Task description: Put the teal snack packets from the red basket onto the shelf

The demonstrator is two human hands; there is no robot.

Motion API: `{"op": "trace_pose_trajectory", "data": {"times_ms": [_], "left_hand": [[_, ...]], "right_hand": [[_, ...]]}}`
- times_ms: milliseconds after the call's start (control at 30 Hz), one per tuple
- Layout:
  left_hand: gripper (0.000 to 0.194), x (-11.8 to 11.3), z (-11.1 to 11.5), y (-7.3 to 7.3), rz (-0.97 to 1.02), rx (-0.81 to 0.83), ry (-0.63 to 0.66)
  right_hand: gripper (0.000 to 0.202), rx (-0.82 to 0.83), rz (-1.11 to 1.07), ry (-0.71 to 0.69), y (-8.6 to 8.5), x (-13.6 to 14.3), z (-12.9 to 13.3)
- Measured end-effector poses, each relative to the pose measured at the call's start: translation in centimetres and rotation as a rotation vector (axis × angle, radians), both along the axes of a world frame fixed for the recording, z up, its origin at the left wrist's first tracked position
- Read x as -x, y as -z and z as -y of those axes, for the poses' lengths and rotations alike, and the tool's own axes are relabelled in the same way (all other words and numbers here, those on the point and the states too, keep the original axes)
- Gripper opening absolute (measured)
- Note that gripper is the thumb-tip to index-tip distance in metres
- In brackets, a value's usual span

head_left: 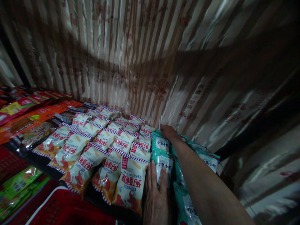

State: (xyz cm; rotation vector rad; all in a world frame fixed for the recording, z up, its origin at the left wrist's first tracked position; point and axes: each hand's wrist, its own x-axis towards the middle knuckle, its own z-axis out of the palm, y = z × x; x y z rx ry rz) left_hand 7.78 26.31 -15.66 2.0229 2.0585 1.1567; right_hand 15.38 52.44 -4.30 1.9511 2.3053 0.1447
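My left hand [156,193] lies flat with its fingers stretched out, pressed on a teal and white snack bag [164,159] at the lower middle. Farther back, my right hand [170,133] reaches in at the rear of the teal bags, close to the curtain; its fingers are mostly hidden, and I cannot make out whether they grip anything. Another teal snack bag [161,143] lies between the two hands. To the left of my left hand are rows of white, red-lettered snack bags [131,181]. More teal bags [187,204] show beside and beneath my right forearm.
A striped, shiny curtain [140,62] hangs right behind the display. Orange packets [25,120] and dark packets [35,134] lie at the far left. In front and lower down stand a red plastic basket [70,204] and green packets [21,184].
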Motion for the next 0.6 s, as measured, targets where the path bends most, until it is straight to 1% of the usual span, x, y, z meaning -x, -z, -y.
{"op": "trace_pose_trajectory", "data": {"times_ms": [133,333,433,533,600], "left_hand": [[0.097,0.13,-0.1,0.02,-0.001,0.004,0.007],[0.095,0.11,-0.24,0.26,-0.008,0.012,0.002],[0.093,0.11,-0.27,0.02,0.003,-0.001,-0.006],[0.092,0.23,-0.3,-0.19,0.013,-0.037,0.03],[0.09,0.37,-0.29,-0.29,0.016,-0.058,0.051]], "right_hand": [[0.034,-0.051,-0.017,0.044,-0.09,0.09,0.01],[0.038,-0.109,-0.053,0.082,0.4,0.02,-0.16],[0.037,-0.118,-0.066,0.086,0.58,-0.09,-0.27],[0.033,-0.104,-0.084,0.07,0.73,-0.13,-0.42],[0.035,-0.109,-0.103,0.061,0.77,-0.11,-0.43]]}}
